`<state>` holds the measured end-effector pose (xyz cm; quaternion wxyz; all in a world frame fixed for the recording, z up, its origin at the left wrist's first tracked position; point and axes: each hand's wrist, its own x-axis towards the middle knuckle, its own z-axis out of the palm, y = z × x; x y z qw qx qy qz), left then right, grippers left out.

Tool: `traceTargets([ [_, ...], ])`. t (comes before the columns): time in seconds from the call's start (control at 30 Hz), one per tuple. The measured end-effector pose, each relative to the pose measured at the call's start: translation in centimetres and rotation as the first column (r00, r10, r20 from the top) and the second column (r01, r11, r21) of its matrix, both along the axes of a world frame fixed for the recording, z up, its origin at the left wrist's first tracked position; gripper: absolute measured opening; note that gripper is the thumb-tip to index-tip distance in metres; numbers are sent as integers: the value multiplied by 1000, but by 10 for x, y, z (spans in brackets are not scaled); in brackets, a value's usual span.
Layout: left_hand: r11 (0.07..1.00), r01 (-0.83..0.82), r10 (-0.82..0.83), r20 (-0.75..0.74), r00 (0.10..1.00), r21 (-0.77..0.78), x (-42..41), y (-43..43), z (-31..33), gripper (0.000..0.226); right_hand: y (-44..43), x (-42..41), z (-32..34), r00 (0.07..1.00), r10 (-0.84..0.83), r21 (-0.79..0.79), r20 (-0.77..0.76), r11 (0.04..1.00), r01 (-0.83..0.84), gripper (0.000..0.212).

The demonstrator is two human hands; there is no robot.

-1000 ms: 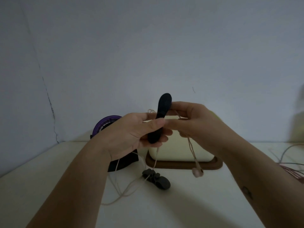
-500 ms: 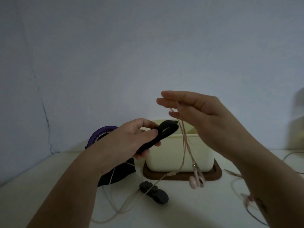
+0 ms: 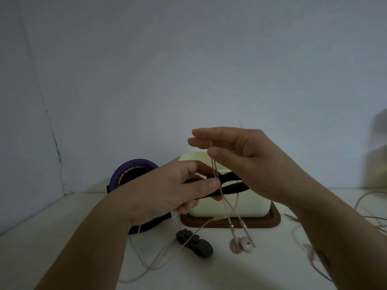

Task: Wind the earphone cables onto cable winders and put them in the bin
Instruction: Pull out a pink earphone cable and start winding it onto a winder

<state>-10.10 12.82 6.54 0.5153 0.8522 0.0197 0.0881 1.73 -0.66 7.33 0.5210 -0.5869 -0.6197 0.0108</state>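
Far left, a purple-rimmed spool (image 3: 134,170) stands by. The left hand (image 3: 173,191) curls tight round the black cable winder (image 3: 234,188), held level in front of the cream bin (image 3: 255,208). The pink earphone cable (image 3: 214,166) crosses the winder's split and climbs to the right hand (image 3: 240,151), where thumb and fingertips pinch it lightly. The earbuds (image 3: 241,244) dangle low over the table. The danger: that light pinch slips, or the hanging buds tug the strands free before a wrap bites.
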Motion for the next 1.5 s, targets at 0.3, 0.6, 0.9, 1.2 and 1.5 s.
traceTargets([
  [0.3,993,25,-19,-51,998,113,11,-5,-8,26,3,3,-1,999,-13,79,-40,997,17,34],
  [0.6,982,35,-18,-95,995,186,15,-7,-13,35,6,12,-2,992,-16,224,-124,974,44,33],
  [0.9,992,-58,59,6,998,-113,19,-5,-15,43,18,38,-19,944,-170,119,-282,970,210,23],
  [1.2,777,-163,350,202,915,-609,23,23,-16,24,15,47,-23,792,-224,-88,-568,973,212,23],
  [1.5,834,-247,439,322,839,-494,27,22,-19,29,42,-5,-41,169,208,128,-963,912,-391,13],
])
